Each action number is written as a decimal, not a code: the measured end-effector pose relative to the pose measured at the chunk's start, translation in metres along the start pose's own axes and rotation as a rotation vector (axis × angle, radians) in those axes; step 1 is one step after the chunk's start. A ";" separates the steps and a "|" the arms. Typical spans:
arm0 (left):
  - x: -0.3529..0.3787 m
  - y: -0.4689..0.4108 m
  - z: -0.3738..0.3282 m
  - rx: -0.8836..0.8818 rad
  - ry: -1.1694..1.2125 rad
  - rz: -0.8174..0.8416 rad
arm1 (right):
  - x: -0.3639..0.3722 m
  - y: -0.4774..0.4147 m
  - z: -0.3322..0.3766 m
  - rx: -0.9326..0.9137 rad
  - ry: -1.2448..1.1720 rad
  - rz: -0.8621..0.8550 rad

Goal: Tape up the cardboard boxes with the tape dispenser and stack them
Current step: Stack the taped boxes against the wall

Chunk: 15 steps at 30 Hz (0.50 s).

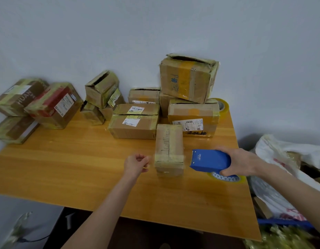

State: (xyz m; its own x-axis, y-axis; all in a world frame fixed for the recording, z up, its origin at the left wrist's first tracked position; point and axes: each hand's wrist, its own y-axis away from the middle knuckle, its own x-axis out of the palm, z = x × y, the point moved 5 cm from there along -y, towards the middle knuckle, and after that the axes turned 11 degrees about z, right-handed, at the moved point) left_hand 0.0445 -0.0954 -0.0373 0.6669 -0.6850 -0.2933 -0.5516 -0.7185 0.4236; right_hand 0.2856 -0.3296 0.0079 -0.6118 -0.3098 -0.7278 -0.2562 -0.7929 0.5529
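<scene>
Taped boxes (pixel 134 125) stacked against wall (pixel 155 33), tape roll (pixel 223 105) behind, sack (pixel 285 155) beside table (pixel 65 168).

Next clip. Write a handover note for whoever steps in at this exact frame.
Left hand: fingers curled just left of the small box; whether they pinch tape is unclear.
Right hand: grips the blue tape dispenser, its front close to the box's right side.
Small box stands alone on the table, tape across its lower part.
Done: most boxes at the back are taped and piled.
Left: finish and stack the small box; the top box on the right pile gapes open.
</scene>
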 end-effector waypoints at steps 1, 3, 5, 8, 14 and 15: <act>0.005 -0.001 0.003 -0.007 -0.008 0.011 | 0.004 -0.005 0.002 0.000 0.010 0.006; 0.012 -0.002 0.009 -0.011 -0.013 0.038 | 0.012 -0.013 0.006 0.002 0.024 0.019; 0.014 -0.003 0.006 -0.011 -0.046 0.050 | 0.015 -0.019 0.007 0.001 0.011 0.019; 0.012 -0.006 -0.004 0.038 -0.307 0.078 | 0.017 -0.022 0.006 0.007 0.007 0.022; -0.002 0.003 -0.011 0.266 -0.539 0.002 | 0.022 -0.028 0.015 0.011 0.028 0.002; 0.006 0.011 -0.017 0.297 -0.498 0.033 | 0.025 -0.031 0.019 -0.001 0.017 0.009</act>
State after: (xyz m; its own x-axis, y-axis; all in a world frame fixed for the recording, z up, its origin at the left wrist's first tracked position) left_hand 0.0507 -0.1051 -0.0200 0.3704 -0.6302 -0.6823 -0.7330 -0.6495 0.2020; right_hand 0.2645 -0.3033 -0.0194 -0.6016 -0.3259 -0.7293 -0.2496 -0.7906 0.5592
